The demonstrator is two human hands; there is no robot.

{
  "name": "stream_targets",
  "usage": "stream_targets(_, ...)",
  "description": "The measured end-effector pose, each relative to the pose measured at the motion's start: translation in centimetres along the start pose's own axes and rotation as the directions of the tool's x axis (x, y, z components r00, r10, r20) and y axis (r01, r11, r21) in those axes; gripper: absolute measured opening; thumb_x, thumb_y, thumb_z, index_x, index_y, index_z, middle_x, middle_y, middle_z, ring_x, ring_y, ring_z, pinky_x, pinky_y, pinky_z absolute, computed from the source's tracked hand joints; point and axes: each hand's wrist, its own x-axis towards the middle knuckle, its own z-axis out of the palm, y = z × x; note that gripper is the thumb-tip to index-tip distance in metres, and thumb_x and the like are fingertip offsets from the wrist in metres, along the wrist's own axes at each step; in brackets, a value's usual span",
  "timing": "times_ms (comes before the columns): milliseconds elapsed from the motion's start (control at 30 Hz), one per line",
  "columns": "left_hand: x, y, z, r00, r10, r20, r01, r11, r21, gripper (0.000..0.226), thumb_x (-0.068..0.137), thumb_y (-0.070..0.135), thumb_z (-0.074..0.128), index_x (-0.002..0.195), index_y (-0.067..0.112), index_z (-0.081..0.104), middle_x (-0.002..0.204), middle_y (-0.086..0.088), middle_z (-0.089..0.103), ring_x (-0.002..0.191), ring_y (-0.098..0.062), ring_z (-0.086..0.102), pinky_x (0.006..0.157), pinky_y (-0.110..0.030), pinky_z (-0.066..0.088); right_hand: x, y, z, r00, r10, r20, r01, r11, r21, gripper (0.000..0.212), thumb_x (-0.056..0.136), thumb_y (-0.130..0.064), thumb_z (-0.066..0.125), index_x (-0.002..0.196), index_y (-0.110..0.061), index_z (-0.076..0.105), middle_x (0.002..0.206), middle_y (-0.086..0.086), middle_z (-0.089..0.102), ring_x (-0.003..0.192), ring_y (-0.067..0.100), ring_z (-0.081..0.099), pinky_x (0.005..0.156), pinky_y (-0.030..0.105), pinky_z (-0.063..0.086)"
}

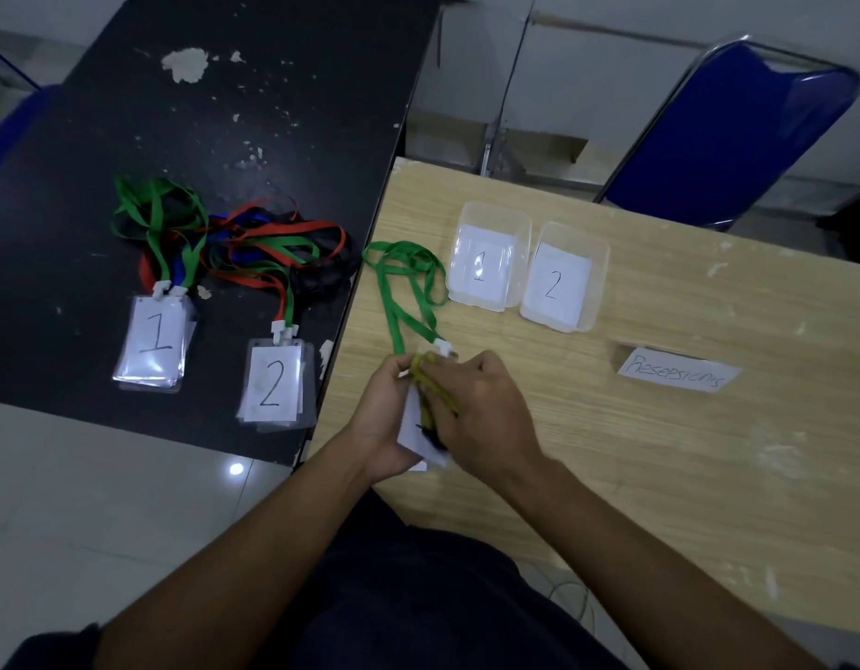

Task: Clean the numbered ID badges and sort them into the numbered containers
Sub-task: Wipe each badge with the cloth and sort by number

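Observation:
My left hand [384, 418] holds a white ID badge [416, 430] over the near left corner of the wooden table [660, 452]. My right hand [486, 408] presses a yellow cloth [430, 384] against the badge's face, so its number is hidden. The badge's green lanyard [401, 287] trails away across the wood. Two clear containers stand beyond: one labelled 1 [488, 256], one labelled 2 [566, 278], side by side. On the black table [176, 113] lie a stack of badges marked 1 [152, 343] and a stack marked 2 [273, 384].
Tangled green, red, blue and black lanyards [254, 244] lie behind the two stacks. A paper name strip [677, 372] rests right of the containers. A blue chair [737, 133] stands behind the wooden table. The black table has chipped white patches.

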Motion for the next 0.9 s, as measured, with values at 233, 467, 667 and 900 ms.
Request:
stream_targets(233,-0.1,1.5,-1.1,0.999,0.031,0.020,-0.029,0.996,-0.089,0.055,0.081,0.048,0.058,0.117,0.008,0.070,0.124,-0.024,0.066,0.108,-0.036,0.068,0.093,-0.048,0.054,-3.6,0.0,-0.6,0.943,-0.319,0.092,0.320,0.947,0.001,0.034,0.084,-0.014,0.071,0.118,-0.021,0.071,0.123,-0.010,0.068,0.080,0.021,0.054,0.054,0.025,0.045)
stream_targets(467,0.4,-0.2,-0.1,1.000,0.019,-0.020,-0.019,0.999,-0.027,0.078,0.092,0.073,0.028,0.127,0.015,0.066,0.120,-0.015,0.070,0.104,-0.029,0.071,0.079,-0.042,0.058,-4.0,0.8,0.1,0.995,-0.084,-0.056,0.078,0.992,-0.100,0.028,0.087,-0.011,0.067,0.114,-0.018,0.071,0.114,-0.006,0.071,0.073,0.022,0.046,0.052,0.032,0.047)
stream_targets(667,0.5,0.3,-1.2,0.996,0.089,-0.033,-0.092,0.990,-0.106,0.078,0.096,0.068,0.028,0.116,0.008,0.073,0.131,-0.018,0.063,0.118,-0.030,0.064,0.092,-0.046,0.052,-5.4,2.1,-0.9,0.985,-0.165,-0.054,0.162,0.985,-0.054,0.029,0.089,-0.014,0.069,0.117,-0.016,0.071,0.119,-0.006,0.069,0.074,0.021,0.047,0.056,0.031,0.048)
stream_targets(900,0.6,0.1,0.5,0.996,0.064,-0.062,-0.067,0.997,-0.042,0.077,0.096,0.068,0.030,0.124,0.006,0.067,0.129,-0.017,0.065,0.123,-0.027,0.061,0.098,-0.040,0.049,-4.4,-0.3,0.9,0.978,-0.198,-0.060,0.199,0.980,-0.002,0.028,0.086,-0.008,0.069,0.113,-0.012,0.071,0.119,-0.003,0.070,0.074,0.021,0.047,0.064,0.032,0.046)
